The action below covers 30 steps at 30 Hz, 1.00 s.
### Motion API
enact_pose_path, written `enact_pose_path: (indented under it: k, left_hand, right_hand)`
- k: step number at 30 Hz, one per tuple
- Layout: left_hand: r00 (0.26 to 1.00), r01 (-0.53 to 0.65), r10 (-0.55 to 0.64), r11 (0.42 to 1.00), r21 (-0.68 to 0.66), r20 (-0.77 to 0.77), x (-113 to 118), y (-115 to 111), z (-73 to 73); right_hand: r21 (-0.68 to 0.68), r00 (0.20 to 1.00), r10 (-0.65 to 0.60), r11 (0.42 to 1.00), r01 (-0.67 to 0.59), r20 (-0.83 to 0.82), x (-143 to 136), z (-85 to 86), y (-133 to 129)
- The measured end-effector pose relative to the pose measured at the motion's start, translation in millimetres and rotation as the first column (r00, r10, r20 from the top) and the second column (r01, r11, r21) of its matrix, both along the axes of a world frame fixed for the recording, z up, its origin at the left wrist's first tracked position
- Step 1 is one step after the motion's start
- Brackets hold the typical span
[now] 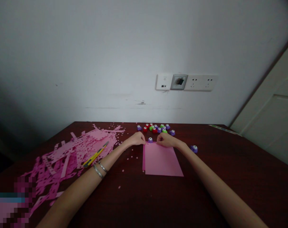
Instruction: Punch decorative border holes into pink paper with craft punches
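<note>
A small stack of pink paper (pixel 161 161) lies in front of me, its lower sheet showing along the left side. My left hand (pixel 137 138) pinches the paper at its far left corner. Curled over the far edge, my right hand (pixel 166 140) has its fingers closed on the paper. Between the two hands a purple craft punch (pixel 150 140) with a white top sits at the paper's far edge. Another purple punch (pixel 193 148) stands beyond my right forearm, partly hidden by it.
Several red, green and purple punches (pixel 154 130) cluster near the wall. On the left lies a heap of punched pink paper strips (pixel 70 152) with a yellow utility knife (pixel 95 154) on top. Tiny pink cutouts (pixel 123 171) dot the dark table (pixel 134 202).
</note>
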<state>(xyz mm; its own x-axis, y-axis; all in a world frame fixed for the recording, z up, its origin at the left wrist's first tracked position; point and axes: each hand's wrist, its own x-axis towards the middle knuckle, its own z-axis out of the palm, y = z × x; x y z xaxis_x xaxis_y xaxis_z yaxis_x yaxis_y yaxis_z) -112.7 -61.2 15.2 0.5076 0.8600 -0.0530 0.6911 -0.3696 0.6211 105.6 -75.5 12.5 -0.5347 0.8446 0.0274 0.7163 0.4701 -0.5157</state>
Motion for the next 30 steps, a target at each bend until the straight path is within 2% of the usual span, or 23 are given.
enact_pose_path:
  k: [7,16,30]
  left_hand:
    - [1.000,-0.029,0.029,0.999,-0.022,0.002,0.7,0.3,-0.2]
    - [0.994,-0.109,0.109,0.992,-0.058,-0.014,4.1,-2.4,1.8]
    - [0.994,-0.108,0.109,0.994,0.020,-0.022,5.7,-3.2,0.8]
  right_hand:
    - [0.015,1.000,0.018,1.000,-0.018,0.011,-1.6,-1.5,0.9]
    - [-0.001,0.999,-0.024,1.000,0.024,0.033,-4.7,4.0,-4.6]
    - [0.017,1.000,-0.020,1.000,0.020,0.000,-2.8,-0.4,-0.3]
